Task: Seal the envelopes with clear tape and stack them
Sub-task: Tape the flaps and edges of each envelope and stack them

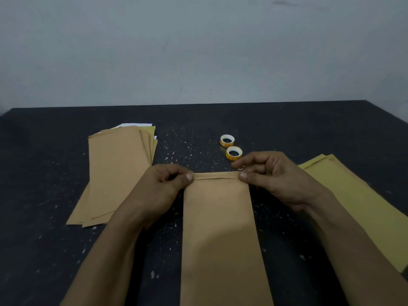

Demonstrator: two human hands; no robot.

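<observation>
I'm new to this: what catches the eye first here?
Two bare hands, the left hand and right hand, pinch the far corners of a long brown envelope lying in the middle. Just beyond them sit two small tape rolls. A pile of brown envelopes lies at the left, yellowish envelopes at the right.

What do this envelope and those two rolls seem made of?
Envelope: matte brown paper, likely kraft; dull surface, crisp folded edge. Far roll and near roll: seemingly tape on white card cores, yellow print; film too small to judge.
</observation>
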